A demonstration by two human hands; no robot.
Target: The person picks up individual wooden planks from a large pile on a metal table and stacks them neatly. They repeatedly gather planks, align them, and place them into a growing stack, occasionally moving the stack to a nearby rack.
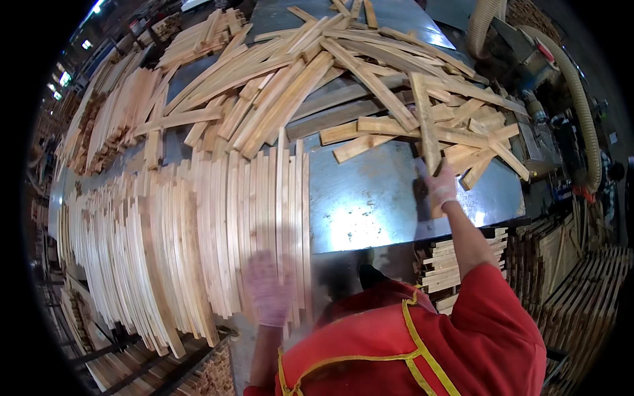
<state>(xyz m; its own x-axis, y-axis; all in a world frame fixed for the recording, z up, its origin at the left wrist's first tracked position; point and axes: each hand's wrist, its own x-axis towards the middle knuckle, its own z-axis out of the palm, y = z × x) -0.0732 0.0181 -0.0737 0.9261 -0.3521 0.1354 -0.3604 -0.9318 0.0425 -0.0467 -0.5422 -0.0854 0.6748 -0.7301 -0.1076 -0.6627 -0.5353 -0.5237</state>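
My right hand (441, 187), in a thin pale glove, grips the lower part of a wooden strip (424, 119) that points away from me over the right side of the metal table. My left hand (269, 287), gloved as well, is smeared by motion at the near ends of a row of narrow wooden strips (224, 224) lying side by side. Beside its fingertips, one strip (281, 178) juts farther away than its neighbours. Whether the left fingers hold it is blurred.
A loose heap of crossed wooden strips (370, 72) covers the far part of the metal table (356, 204). More stacked strips (122, 112) lie at the far left. Stacked wood (442, 267) stands below the table's near edge. Ribbed hoses (581, 105) hang beside machinery at the right.
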